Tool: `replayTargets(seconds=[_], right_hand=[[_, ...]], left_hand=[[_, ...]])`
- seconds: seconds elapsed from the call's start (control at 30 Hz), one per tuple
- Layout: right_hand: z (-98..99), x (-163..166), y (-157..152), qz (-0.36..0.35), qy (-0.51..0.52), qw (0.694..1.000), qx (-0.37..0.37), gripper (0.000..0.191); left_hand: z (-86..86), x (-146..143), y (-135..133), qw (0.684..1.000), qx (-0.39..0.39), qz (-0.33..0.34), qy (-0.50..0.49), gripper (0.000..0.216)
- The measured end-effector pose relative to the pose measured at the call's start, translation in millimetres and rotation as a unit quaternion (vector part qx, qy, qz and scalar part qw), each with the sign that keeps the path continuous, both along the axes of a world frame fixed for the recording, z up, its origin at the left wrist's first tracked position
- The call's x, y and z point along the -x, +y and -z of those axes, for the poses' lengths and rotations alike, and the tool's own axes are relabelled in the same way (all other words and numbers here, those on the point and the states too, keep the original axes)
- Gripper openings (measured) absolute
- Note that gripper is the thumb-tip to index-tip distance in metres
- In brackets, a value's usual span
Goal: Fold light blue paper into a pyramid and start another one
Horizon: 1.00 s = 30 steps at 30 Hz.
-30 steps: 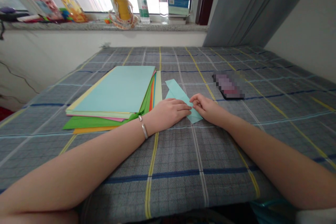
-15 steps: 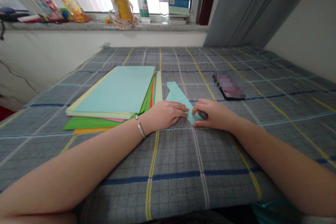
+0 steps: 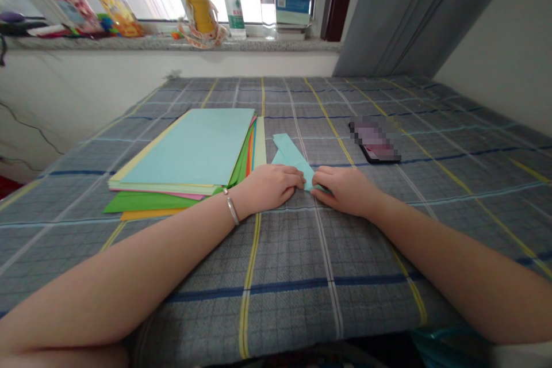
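A folded light-blue paper (image 3: 291, 154) lies on the grey plaid cloth (image 3: 284, 253), its near end hidden under my hands. My left hand (image 3: 268, 186), with a silver bracelet at the wrist, rests fingers-down on the paper's left part. My right hand (image 3: 347, 190) is curled over the paper's near right corner, fingertips pressed together against it. The two hands meet fingertip to fingertip over the fold.
A stack of coloured paper sheets (image 3: 190, 152), light blue on top, lies left of my hands. A dark phone (image 3: 376, 140) lies to the right on the cloth. Bottles and boxes (image 3: 235, 11) line the windowsill behind. A grey curtain (image 3: 409, 11) hangs at the back right.
My right hand slid forward over the paper's near corner and then drew slightly left, covering more of it. My left hand shifted a little toward me and stayed on the paper.
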State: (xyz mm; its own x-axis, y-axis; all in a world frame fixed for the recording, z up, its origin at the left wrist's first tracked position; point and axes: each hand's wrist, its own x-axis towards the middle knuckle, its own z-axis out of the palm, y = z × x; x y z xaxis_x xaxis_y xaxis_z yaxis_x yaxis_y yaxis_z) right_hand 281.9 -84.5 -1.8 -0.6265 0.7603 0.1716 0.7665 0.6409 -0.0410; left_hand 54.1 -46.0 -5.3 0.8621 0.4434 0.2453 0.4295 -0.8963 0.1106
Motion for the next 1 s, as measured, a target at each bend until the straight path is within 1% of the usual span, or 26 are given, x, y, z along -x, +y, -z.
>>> replayTargets(seconds=[0.13,0.2,0.4,0.5,0.63,0.83,0.9,1.0], right_hand=[[1.7,4.8,2.1,0.061,0.028,0.997,0.028,0.022],[2.2,5.5,3.4,0.080,0.045,0.995,0.048,0.021],[4.5,3.9,9.1,0.086,0.088,0.987,0.099,0.019],[5.7,3.3,11.5,0.086,0.087,0.986,0.110,0.018],[5.3,3.3,10.9,0.086,0.067,0.990,0.093,0.018],[5.8,-2.2,11.7,0.075,0.022,0.997,-0.016,0.014],[7.9,-4.0,12.9,0.081,0.022,0.996,-0.029,0.010],[10.5,-4.9,13.7,0.078,0.033,0.996,-0.030,0.007]], left_hand=[[0.9,0.8,1.0,1.000,0.003,0.013,-0.009,0.027],[1.0,0.5,1.3,1.000,0.002,0.022,-0.013,0.027],[-0.3,-1.8,1.1,0.998,-0.021,0.057,-0.007,0.024],[-0.9,-2.2,1.1,0.997,-0.042,0.069,0.004,0.023],[-3.4,-1.8,0.7,0.996,-0.056,0.068,0.034,0.021],[-7.1,-1.9,-2.0,0.994,-0.078,0.060,0.049,0.024],[-7.3,-2.1,-2.6,0.992,-0.087,0.067,0.056,0.029],[-7.3,-2.4,-3.3,0.989,-0.103,0.075,0.071,0.034]])
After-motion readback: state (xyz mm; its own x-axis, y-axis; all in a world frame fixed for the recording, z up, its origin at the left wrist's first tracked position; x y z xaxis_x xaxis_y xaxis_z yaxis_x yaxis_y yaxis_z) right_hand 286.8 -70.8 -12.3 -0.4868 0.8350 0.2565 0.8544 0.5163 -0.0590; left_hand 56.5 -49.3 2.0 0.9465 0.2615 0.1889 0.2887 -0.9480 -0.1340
